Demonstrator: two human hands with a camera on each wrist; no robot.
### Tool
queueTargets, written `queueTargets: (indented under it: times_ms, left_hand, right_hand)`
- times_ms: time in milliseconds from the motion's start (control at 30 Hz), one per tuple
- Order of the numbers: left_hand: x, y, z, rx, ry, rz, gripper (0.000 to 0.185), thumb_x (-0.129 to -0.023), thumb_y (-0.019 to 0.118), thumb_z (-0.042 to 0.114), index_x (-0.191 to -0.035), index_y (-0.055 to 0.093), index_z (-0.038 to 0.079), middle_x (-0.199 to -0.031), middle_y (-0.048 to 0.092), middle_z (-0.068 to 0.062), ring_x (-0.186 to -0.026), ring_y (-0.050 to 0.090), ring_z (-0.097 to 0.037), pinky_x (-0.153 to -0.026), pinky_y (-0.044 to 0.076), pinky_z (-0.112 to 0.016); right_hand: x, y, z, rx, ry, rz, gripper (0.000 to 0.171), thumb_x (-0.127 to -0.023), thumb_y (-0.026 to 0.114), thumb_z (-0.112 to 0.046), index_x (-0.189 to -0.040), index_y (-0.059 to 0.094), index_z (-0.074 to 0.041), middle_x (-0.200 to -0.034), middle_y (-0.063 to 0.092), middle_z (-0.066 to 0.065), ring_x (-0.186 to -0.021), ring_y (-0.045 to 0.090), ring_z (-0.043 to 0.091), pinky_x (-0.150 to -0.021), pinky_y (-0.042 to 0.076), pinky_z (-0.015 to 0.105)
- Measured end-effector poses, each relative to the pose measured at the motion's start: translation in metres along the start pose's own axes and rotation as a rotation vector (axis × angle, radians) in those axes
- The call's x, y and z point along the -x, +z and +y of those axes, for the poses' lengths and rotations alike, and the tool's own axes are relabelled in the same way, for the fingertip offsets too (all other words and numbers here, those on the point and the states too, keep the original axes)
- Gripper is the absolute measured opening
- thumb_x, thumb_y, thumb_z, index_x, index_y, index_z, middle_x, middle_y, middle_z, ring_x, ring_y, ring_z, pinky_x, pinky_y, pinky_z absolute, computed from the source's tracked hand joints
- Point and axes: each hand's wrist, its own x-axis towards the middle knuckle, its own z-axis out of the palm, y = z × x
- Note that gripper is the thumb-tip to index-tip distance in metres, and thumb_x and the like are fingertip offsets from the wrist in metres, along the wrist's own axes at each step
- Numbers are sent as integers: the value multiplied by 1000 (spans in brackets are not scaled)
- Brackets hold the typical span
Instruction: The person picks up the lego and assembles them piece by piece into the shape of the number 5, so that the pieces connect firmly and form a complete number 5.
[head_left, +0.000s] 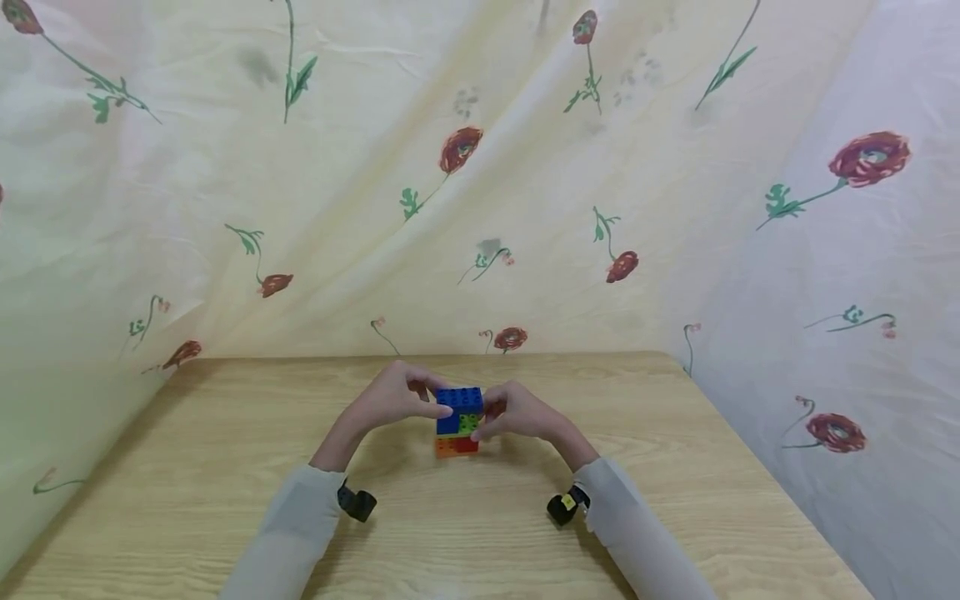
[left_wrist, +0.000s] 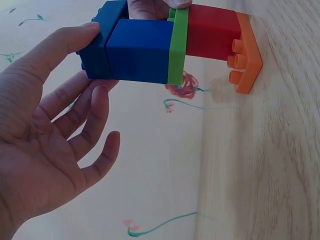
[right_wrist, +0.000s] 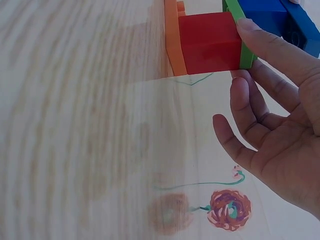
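Note:
A stack of toy building bricks stands on the table in front of the person. At its base lies a flat orange brick (left_wrist: 253, 60), with a tall red brick (right_wrist: 210, 42) on its right part. A flat green brick (left_wrist: 178, 50) rests on the red one. Above the green, on the left, sits a tall blue brick (left_wrist: 140, 50), topped by a flatter dark blue brick (head_left: 460, 397). My left hand (head_left: 397, 395) pinches the top blue brick between thumb and fingers. My right hand (head_left: 517, 410) pinches the green brick from the right side.
The stack stands on a light wooden table (head_left: 465, 525). Behind and beside the table hangs a pale cloth (head_left: 360, 208) with a red flower print. Small black cameras (head_left: 357, 503) are strapped to both wrists.

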Motion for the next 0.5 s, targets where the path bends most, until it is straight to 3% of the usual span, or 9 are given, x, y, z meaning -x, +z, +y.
queueTargets:
  times_ms: [500]
  left_hand:
    - [1,2,3,-4,-17,20,27,-81,87,25,-105,81,14,-98,75,-1,-87,62,-19,-74,52,-33]
  right_hand:
    - [-1,0,-1,-6,-2,-6,25,-84,85,-15,-107,77,-8,-94,77,6,-75,62,14,-73,53,28]
